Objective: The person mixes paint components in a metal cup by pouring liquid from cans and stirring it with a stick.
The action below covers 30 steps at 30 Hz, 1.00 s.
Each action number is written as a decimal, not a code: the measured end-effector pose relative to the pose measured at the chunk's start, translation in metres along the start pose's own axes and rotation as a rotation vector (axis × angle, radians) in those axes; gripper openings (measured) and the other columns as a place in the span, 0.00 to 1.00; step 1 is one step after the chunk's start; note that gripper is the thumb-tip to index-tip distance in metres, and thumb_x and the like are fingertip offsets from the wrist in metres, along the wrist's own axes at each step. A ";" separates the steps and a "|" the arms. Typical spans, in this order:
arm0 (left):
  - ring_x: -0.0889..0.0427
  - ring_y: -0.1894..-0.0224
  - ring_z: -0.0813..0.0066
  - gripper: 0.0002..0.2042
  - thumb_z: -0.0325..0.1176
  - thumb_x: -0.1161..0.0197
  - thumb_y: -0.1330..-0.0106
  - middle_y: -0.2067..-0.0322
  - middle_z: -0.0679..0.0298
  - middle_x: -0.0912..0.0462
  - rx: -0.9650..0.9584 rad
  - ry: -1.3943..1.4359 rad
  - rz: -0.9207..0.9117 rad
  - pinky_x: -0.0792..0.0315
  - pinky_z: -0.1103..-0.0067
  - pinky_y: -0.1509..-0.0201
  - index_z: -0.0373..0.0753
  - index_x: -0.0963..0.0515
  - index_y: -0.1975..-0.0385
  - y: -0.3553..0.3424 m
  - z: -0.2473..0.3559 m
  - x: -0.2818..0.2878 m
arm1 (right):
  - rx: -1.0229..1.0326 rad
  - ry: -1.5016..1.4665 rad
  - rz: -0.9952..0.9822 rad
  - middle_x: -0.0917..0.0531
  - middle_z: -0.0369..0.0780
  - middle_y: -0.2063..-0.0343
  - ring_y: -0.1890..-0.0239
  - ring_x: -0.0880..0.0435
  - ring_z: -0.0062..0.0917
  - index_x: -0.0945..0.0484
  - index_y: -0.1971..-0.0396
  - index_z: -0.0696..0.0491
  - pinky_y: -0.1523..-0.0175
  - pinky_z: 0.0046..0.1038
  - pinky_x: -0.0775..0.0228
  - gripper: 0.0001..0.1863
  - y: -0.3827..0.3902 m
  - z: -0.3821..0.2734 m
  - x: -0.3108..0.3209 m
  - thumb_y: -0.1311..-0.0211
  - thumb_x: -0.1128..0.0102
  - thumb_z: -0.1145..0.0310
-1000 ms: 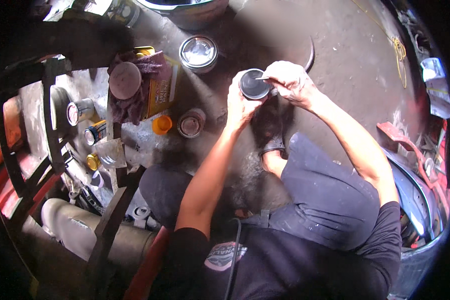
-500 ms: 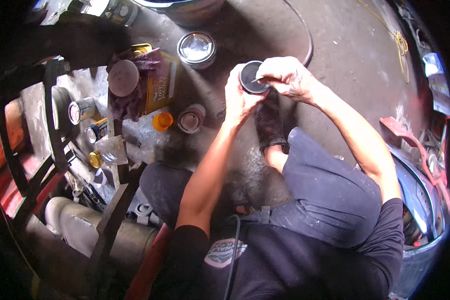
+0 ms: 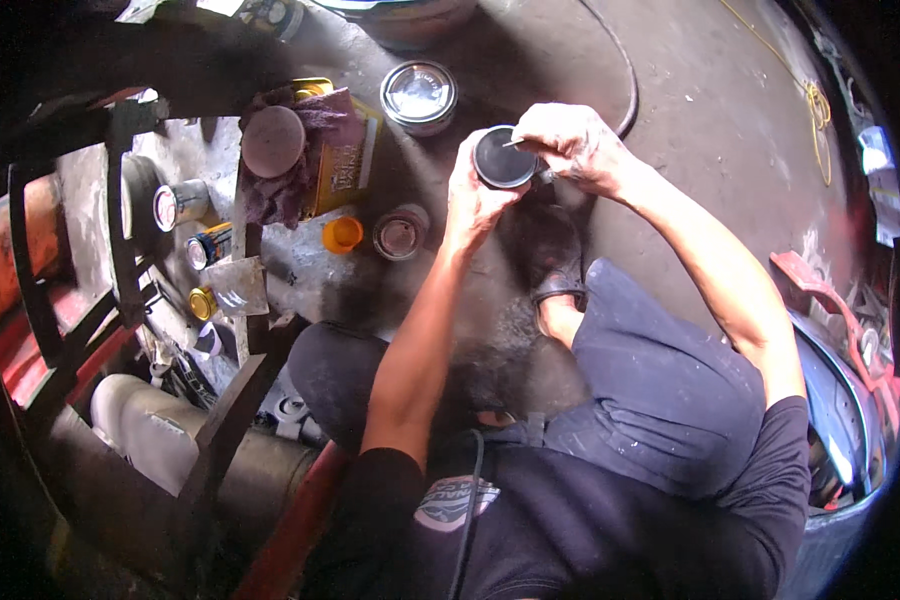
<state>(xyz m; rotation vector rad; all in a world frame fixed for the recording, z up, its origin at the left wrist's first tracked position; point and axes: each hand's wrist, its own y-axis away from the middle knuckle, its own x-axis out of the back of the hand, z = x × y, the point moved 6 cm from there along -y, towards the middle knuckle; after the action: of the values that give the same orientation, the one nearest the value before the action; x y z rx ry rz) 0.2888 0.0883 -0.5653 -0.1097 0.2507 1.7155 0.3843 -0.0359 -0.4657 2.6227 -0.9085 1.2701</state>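
My left hand (image 3: 470, 203) is wrapped round the side of a small round can (image 3: 503, 163) with a dark top and a pale rim. I cannot tell whether that top is a lid or dark contents. At the can's far right edge, my right hand (image 3: 573, 145) pinches a thin pale stick-like tool (image 3: 513, 142). Its end reaches over the dark top; the rest is hidden in my fingers. Both hands are held up in front of me, above the floor and my sandalled foot (image 3: 558, 285).
Left of the hands stand a paint can with a shiny lid (image 3: 419, 92), another round can (image 3: 400, 235), an orange cup (image 3: 343, 235) and a yellow tin (image 3: 342, 170) with a purple rag (image 3: 335, 118). A dark metal frame (image 3: 120, 240) runs along my left. A hose (image 3: 625, 70) lies beyond.
The stick's tip has moved left and toward the can's far edge, with my right hand slightly higher. The surroundings have shifted a little to the right in view.
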 end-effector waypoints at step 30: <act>0.17 0.43 0.68 0.37 0.24 0.20 0.51 0.45 0.59 0.17 0.147 -0.155 0.164 0.24 0.72 0.36 0.36 0.28 0.37 -0.012 0.013 0.044 | 0.025 -0.088 -0.092 0.16 0.43 0.67 0.62 0.14 0.36 0.17 0.61 0.56 0.55 0.33 0.22 0.16 -0.045 0.008 -0.037 0.53 0.32 0.82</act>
<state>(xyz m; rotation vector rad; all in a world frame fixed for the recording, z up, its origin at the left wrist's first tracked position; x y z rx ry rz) 0.2947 0.1351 -0.5636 0.1552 0.2755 1.8514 0.3969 0.0164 -0.4909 2.7246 -0.7779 1.1611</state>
